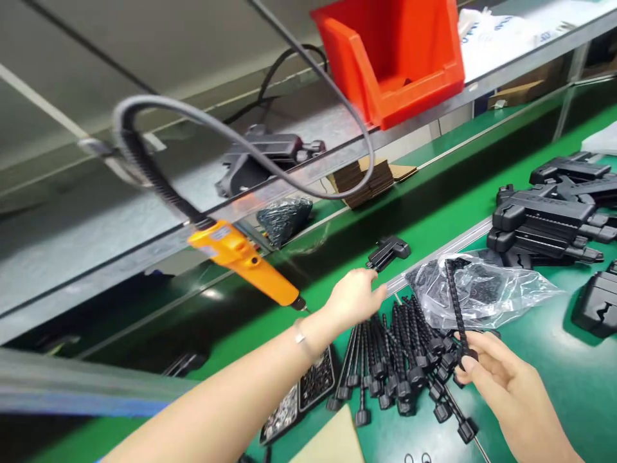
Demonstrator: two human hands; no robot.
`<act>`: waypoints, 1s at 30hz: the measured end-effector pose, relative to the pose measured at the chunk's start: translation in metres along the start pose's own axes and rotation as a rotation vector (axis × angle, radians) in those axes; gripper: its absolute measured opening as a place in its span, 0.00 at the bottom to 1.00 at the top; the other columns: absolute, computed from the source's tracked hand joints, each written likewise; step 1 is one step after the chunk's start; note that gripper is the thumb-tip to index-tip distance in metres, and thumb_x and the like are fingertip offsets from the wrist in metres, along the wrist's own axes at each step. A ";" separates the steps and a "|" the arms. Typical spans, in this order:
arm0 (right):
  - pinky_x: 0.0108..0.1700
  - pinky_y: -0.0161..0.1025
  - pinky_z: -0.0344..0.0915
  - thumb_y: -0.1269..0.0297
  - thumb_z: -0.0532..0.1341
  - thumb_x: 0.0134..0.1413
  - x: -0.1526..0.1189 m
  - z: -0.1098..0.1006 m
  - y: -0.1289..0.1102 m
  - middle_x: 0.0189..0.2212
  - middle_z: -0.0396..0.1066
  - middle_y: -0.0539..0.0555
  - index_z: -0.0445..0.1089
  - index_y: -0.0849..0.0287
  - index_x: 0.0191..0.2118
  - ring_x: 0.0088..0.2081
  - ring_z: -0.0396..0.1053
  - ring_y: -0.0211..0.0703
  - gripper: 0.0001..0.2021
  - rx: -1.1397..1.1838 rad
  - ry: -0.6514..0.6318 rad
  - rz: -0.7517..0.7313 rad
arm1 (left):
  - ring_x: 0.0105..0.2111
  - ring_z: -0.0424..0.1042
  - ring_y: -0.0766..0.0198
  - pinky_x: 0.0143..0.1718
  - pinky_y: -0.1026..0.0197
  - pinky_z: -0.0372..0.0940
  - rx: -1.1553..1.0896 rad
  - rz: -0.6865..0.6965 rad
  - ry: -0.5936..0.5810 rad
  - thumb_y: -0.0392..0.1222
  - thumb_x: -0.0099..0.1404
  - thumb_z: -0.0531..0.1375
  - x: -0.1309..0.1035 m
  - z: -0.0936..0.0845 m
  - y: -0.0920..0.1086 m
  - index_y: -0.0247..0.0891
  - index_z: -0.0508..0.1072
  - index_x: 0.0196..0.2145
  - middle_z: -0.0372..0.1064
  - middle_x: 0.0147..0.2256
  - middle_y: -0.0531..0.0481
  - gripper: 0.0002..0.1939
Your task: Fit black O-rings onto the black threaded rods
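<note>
So: green counter (554, 386) carries a pile of black ribbed rods (395, 360), mostly unprocessed; finished black housings (544, 218) stacked far right. Left hand (354, 299) stretched forward, grip pinching a small black clip part (388, 251) over the conveyor edge. Right hand (506, 379) low, grip closed on one upright rod (456, 308). Orange screwdriver (245, 260) hangs unused.

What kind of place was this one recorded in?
Probably a factory assembly line: a green conveyor belt, a hanging orange electric screwdriver, a pile of identical black ridged rods and stacked black plastic housings.
</note>
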State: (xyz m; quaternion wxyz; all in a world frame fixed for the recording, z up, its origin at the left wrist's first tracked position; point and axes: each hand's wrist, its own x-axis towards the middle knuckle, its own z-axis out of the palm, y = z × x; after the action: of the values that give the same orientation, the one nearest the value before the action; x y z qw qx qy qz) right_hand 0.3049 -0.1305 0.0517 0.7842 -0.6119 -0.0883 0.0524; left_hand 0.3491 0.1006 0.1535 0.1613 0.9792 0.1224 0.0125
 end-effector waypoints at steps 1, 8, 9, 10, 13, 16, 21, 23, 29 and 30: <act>0.27 0.32 0.76 0.57 0.67 0.52 0.000 0.000 0.003 0.29 0.74 0.55 0.77 0.60 0.39 0.24 0.76 0.43 0.13 0.015 -0.008 -0.019 | 0.43 0.73 0.45 0.48 0.48 0.65 0.038 -0.008 0.014 0.41 0.61 0.63 0.028 0.012 0.000 0.34 0.76 0.30 0.75 0.36 0.38 0.07; 0.32 0.32 0.75 0.53 0.58 0.64 -0.010 0.018 0.021 0.32 0.60 0.51 0.74 0.56 0.42 0.29 0.70 0.37 0.13 0.104 0.027 -0.022 | 0.49 0.70 0.53 0.51 0.45 0.65 0.019 -0.106 0.059 0.44 0.67 0.61 0.134 0.079 -0.028 0.34 0.71 0.47 0.69 0.50 0.43 0.14; 0.32 0.32 0.75 0.53 0.57 0.64 -0.011 0.020 0.021 0.32 0.59 0.51 0.73 0.56 0.41 0.29 0.69 0.37 0.13 0.106 0.034 -0.011 | 0.50 0.69 0.52 0.52 0.44 0.65 -0.004 -0.125 0.062 0.44 0.67 0.61 0.138 0.084 -0.032 0.34 0.71 0.48 0.68 0.51 0.42 0.15; 0.32 0.32 0.75 0.54 0.56 0.65 -0.010 0.020 0.021 0.33 0.58 0.51 0.72 0.56 0.41 0.30 0.69 0.37 0.13 0.106 0.024 -0.006 | 0.51 0.69 0.51 0.52 0.43 0.65 -0.029 -0.146 0.066 0.44 0.68 0.61 0.141 0.088 -0.036 0.34 0.70 0.50 0.67 0.52 0.42 0.16; 0.28 0.30 0.72 0.58 0.54 0.66 -0.007 0.017 0.018 0.32 0.57 0.51 0.69 0.58 0.37 0.28 0.67 0.35 0.11 0.027 -0.076 -0.035 | 0.52 0.68 0.50 0.53 0.42 0.65 -0.116 -0.215 0.076 0.42 0.67 0.61 0.144 0.090 -0.043 0.35 0.70 0.50 0.67 0.53 0.42 0.16; 0.23 0.27 0.69 0.62 0.54 0.64 -0.002 0.012 0.016 0.29 0.56 0.49 0.66 0.59 0.33 0.24 0.66 0.33 0.10 -0.182 -0.144 -0.105 | 0.48 0.71 0.53 0.49 0.45 0.67 -0.264 -0.264 0.091 0.43 0.68 0.61 0.140 0.076 -0.040 0.34 0.72 0.47 0.70 0.49 0.43 0.13; 0.19 0.30 0.63 0.64 0.54 0.58 0.001 0.015 0.020 0.25 0.56 0.48 0.62 0.58 0.25 0.18 0.64 0.33 0.11 -0.537 -0.083 -0.186 | 0.25 0.68 0.65 0.29 0.61 0.67 -0.691 -0.281 0.059 0.48 0.72 0.54 0.107 0.022 -0.008 0.33 0.71 0.34 0.68 0.28 0.52 0.16; 0.19 0.32 0.61 0.64 0.54 0.56 0.002 0.017 0.024 0.24 0.57 0.48 0.61 0.58 0.23 0.18 0.63 0.34 0.11 -0.668 -0.058 -0.206 | 0.21 0.64 0.68 0.23 0.65 0.63 -0.898 -0.283 0.004 0.46 0.73 0.48 0.082 -0.005 0.015 0.32 0.70 0.32 0.63 0.24 0.52 0.19; 0.26 0.36 0.64 0.65 0.56 0.55 0.006 0.015 0.030 0.26 0.60 0.50 0.66 0.58 0.24 0.20 0.65 0.38 0.10 -0.811 -0.060 -0.220 | 0.16 0.57 0.71 0.16 0.71 0.58 -1.305 -0.277 -0.268 0.35 0.66 0.44 -0.003 -0.052 0.077 0.28 0.71 0.33 0.57 0.20 0.51 0.16; 0.27 0.37 0.64 0.66 0.56 0.55 0.007 0.016 0.031 0.26 0.61 0.50 0.68 0.59 0.25 0.21 0.65 0.38 0.09 -0.812 -0.067 -0.223 | 0.15 0.57 0.71 0.15 0.71 0.57 -1.351 -0.277 -0.309 0.36 0.65 0.46 -0.014 -0.052 0.083 0.29 0.71 0.32 0.56 0.20 0.51 0.15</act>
State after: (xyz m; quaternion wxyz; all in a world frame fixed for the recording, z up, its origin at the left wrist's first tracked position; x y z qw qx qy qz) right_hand 0.3091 -0.1068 0.0257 0.4767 -0.8560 -0.1931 -0.0520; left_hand 0.3520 0.0378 0.2297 0.7495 0.6307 0.1867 -0.0742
